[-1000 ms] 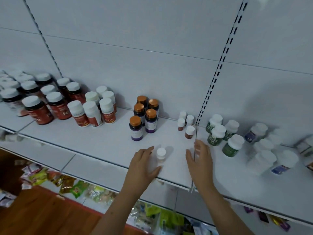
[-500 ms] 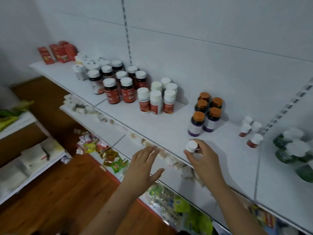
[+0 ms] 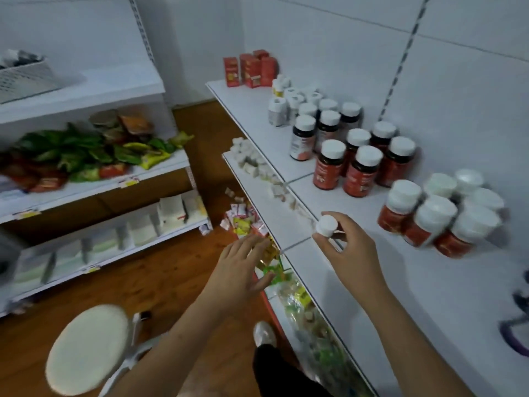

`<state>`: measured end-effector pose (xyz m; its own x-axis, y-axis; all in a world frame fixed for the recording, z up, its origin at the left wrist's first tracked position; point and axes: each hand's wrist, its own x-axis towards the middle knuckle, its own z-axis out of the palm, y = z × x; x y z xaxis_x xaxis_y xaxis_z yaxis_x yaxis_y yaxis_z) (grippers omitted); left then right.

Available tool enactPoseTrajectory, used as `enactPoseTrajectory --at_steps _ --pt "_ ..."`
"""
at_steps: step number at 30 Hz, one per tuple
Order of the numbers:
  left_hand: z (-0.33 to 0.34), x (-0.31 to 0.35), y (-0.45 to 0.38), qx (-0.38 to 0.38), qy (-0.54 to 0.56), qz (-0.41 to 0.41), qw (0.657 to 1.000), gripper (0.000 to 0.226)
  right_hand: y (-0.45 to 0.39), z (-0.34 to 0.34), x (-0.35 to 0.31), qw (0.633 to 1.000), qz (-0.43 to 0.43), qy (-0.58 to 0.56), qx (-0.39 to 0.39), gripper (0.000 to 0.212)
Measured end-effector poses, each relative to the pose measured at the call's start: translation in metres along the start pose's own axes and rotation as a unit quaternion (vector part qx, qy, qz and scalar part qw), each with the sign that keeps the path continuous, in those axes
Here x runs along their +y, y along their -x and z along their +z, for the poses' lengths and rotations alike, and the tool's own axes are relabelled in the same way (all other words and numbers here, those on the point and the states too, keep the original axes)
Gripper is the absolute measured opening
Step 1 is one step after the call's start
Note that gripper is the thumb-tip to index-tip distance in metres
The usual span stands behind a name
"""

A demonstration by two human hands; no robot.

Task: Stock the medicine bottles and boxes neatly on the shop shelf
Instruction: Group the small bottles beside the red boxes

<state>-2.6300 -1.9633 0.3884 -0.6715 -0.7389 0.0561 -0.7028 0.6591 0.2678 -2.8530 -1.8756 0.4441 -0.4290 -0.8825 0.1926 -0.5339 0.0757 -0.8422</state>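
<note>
The right hand (image 3: 347,253) pinches a small white-capped bottle (image 3: 326,224) by its cap, above the front edge of the white shelf (image 3: 429,282). The left hand (image 3: 243,270) hangs with fingers spread, holding nothing (blurred). Red bottles with white caps (image 3: 357,173) stand in clusters farther back, red boxes (image 3: 249,68) at the far end.

Place: a small shop
Shelving: white slotted-upright shelf (image 3: 386,296) along the wall; a second rack (image 3: 94,193) with price tags on its edges
Stock: rows of like bottles (image 3: 355,167); red boxes (image 3: 249,70); packets (image 3: 86,156) in heaps
</note>
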Motion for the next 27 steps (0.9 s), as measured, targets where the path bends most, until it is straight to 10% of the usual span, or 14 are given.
enactPoseTrajectory --at_steps 16,27 --pt "-0.061 -0.184 -0.249 0.018 0.035 -0.144 0.989 0.063 -0.303 0.154 -0.046 0.997 -0.02 -0.066 0.026 0.037" --pt "-0.067 -0.29 -0.406 0.037 0.055 -0.03 0.997 0.051 -0.437 0.24 -0.054 0.992 0.036 -0.053 0.106 0.038"
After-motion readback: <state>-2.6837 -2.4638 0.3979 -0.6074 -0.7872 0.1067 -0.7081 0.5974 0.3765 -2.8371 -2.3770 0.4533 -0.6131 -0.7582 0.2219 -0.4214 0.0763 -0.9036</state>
